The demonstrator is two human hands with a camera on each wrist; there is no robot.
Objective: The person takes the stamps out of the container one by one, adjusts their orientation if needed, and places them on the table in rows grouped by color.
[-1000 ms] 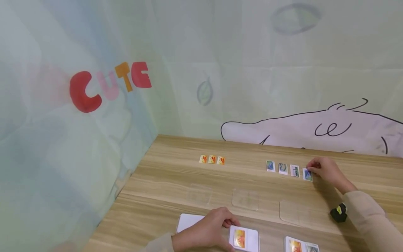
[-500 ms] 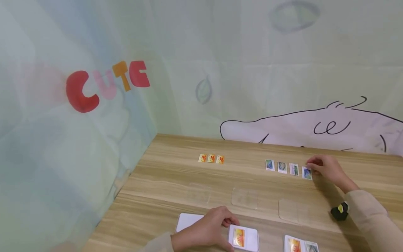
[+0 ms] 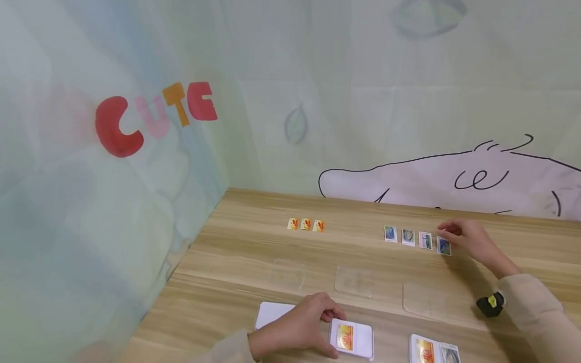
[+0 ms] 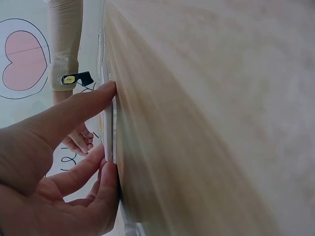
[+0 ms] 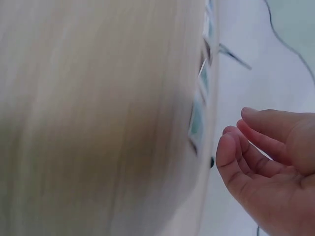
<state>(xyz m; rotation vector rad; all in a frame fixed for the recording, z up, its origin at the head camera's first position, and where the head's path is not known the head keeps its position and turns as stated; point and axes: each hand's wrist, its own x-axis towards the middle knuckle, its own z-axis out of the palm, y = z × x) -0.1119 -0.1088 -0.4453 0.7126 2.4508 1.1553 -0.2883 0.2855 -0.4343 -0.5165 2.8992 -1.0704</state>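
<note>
At the front of the table my left hand (image 3: 306,322) holds a white card (image 3: 361,339) by opposite edges. A small orange picture stamp (image 3: 345,337) sits on the left half of this card. In the left wrist view the thumb (image 4: 93,105) is at one end of the card and the fingers at the other. My right hand (image 3: 472,243) hovers by the last blue-green stamp (image 3: 444,246) of the back right row. Its fingers are loosely bent, with a gap to the thumb and nothing between them in the right wrist view.
Several landscape stamps (image 3: 408,237) make up the right row. Three orange-yellow stamps (image 3: 306,224) lie at the back left. Clear plastic sheets (image 3: 354,281) lie mid-table. Another white card (image 3: 272,313) is partly behind the left hand; a card with two stamps (image 3: 434,350) is at front right.
My right hand has shifted slightly up and left, its fingertips off the last stamp. The left hand keeps its hold on the white card.
</note>
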